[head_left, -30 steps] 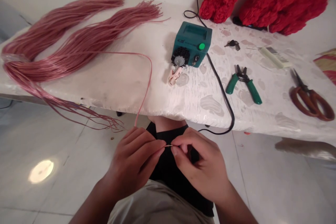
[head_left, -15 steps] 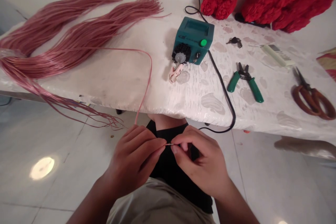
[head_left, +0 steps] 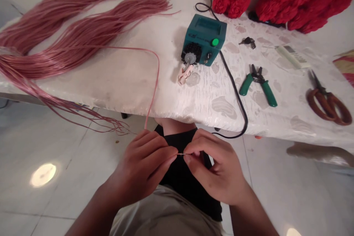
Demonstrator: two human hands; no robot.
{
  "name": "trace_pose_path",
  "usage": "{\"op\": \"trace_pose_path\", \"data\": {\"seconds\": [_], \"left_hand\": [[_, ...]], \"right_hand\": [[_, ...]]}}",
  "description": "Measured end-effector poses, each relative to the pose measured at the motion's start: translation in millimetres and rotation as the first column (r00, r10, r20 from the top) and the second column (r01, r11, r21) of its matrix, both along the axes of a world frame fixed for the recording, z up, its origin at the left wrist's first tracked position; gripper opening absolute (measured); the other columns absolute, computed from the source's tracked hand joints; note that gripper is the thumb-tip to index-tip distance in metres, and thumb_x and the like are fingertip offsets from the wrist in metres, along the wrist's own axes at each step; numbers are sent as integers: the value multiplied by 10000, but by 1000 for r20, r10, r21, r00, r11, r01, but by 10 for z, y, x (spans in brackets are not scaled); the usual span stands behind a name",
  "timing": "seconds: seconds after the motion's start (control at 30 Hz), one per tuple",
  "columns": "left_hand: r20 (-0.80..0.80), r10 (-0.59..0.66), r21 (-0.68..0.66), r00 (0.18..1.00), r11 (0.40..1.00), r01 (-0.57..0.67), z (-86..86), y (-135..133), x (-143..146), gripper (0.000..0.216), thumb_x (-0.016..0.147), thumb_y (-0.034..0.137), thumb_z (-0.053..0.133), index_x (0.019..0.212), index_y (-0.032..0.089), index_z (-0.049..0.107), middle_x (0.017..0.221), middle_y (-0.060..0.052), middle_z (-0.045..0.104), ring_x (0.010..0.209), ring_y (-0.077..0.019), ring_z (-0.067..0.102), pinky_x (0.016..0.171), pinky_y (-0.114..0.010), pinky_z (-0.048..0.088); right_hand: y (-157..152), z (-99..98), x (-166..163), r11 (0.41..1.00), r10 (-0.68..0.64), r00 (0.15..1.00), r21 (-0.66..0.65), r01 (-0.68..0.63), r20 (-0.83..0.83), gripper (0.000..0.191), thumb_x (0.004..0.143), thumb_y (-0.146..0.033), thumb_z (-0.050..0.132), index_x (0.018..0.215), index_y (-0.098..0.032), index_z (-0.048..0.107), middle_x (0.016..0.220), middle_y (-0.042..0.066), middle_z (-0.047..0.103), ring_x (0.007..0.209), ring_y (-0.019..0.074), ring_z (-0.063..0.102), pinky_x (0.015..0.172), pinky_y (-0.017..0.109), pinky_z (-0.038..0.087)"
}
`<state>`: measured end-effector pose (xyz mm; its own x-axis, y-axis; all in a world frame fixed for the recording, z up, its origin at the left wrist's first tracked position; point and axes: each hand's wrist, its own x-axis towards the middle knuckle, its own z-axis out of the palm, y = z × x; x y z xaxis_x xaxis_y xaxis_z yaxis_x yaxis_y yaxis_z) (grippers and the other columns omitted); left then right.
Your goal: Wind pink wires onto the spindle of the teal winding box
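Over the lap, the left hand [head_left: 145, 167] and right hand [head_left: 215, 167] pinch a pink wire [head_left: 181, 153], thumbs and fingertips together on it; they hide all but a short stretch between them. Beyond, it crosses the table [head_left: 124, 96] edge toward a pink bundle [head_left: 91, 44], cut off at left. A black cord [head_left: 235, 92] droops between hands and pliers [head_left: 258, 83], scissors [head_left: 328, 99] beside. Farther: a green machine [head_left: 204, 38], blurry keys [head_left: 248, 41], red flowers [head_left: 301, 0] cropped above.
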<state>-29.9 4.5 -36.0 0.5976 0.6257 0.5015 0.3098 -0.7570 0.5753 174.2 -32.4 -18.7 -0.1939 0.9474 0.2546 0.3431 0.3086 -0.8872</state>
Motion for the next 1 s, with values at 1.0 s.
{"op": "trace_pose_path", "data": {"seconds": [1.0], "left_hand": [[257, 100, -386, 961, 922, 8, 157, -85, 29, 131, 949, 97, 559, 886, 182, 636, 759, 10, 596, 677, -96, 571, 603, -209, 471]], "right_hand": [[50, 90, -98, 993, 45, 995, 114, -35, -84, 170, 883, -136, 690, 1039, -207, 693, 728, -40, 536, 622, 80, 520, 549, 208, 454]]}}
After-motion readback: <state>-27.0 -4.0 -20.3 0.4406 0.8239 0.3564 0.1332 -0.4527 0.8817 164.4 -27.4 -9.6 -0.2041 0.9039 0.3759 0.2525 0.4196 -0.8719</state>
